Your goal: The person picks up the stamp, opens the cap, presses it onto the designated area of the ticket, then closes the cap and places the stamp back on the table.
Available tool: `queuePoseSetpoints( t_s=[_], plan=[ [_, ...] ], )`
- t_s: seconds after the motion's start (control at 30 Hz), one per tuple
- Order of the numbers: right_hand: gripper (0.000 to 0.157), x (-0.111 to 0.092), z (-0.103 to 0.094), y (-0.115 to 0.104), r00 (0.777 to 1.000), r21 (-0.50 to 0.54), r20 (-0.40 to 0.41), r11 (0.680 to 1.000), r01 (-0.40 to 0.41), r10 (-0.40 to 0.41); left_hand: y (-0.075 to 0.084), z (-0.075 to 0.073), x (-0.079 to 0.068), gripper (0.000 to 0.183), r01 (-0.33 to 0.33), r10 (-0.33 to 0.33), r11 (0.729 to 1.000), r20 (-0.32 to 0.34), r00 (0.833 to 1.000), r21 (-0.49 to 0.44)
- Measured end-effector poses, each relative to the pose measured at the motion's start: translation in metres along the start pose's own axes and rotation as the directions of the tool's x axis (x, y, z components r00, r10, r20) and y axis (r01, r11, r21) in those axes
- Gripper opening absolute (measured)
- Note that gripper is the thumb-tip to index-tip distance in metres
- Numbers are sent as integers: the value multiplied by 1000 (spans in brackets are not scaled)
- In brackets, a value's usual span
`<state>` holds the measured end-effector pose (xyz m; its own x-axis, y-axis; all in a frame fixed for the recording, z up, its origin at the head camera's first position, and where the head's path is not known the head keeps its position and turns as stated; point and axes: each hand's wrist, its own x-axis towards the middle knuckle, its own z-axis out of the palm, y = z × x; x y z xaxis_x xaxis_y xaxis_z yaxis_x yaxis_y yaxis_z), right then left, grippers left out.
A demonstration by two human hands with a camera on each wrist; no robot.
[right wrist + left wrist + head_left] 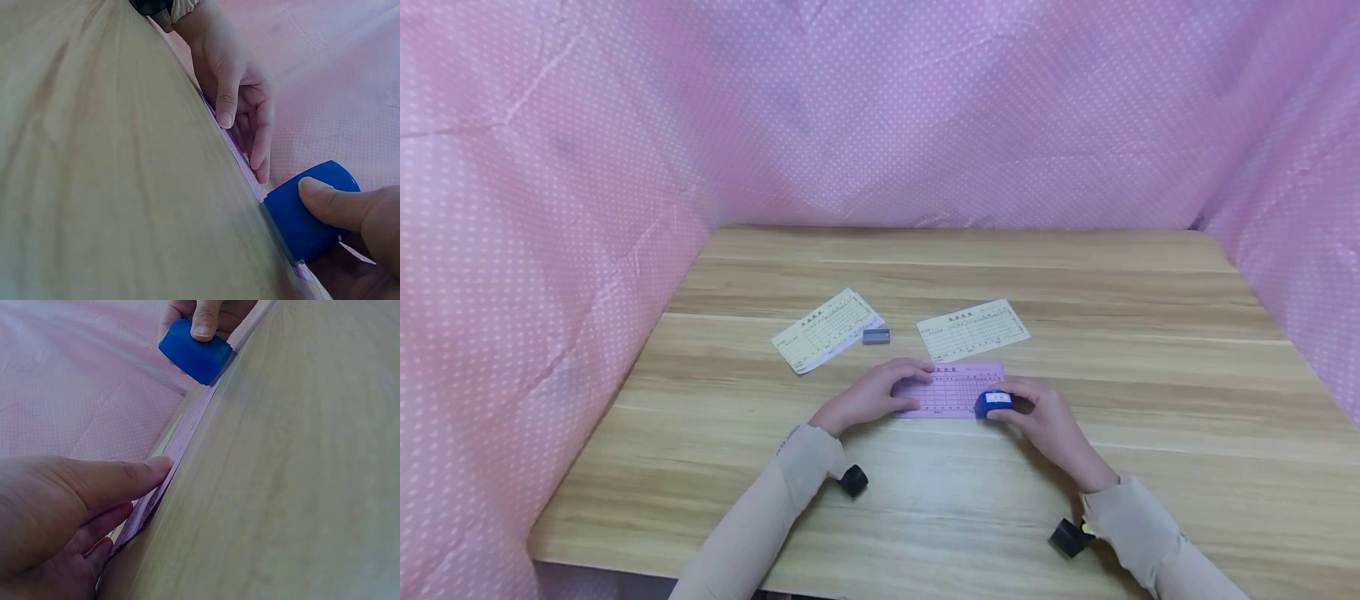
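A pink printed form lies on the table in front of me, crossed by ruled lines. My left hand rests on its left part, thumb along the near edge and fingers toward the far edge. On the form's right part stands a blue stamp with a white label on top. My right hand grips this stamp between thumb and fingers. Seen from the left wrist, the stamp has its base down at the paper; the right wrist view also shows the stamp against the form. Its underside is hidden.
Beyond the form lie a pale yellow form and, to the left, yellow and pinkish sheets overlapping. A small grey block sits beside those sheets. Pink dotted cloth hangs behind and around the wooden table.
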<state>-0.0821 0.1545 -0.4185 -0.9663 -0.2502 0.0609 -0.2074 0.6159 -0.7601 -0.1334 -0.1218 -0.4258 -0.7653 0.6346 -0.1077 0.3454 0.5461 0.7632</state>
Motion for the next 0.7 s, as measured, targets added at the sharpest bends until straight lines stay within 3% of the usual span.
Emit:
queuePoseSetpoints(
  t_s=[0.7],
  plan=[
    [35,1,-4,-6,1000,-32,26,999,-4,4,2,-1,1,38,0,0,1000,11,1000,-2]
  ],
)
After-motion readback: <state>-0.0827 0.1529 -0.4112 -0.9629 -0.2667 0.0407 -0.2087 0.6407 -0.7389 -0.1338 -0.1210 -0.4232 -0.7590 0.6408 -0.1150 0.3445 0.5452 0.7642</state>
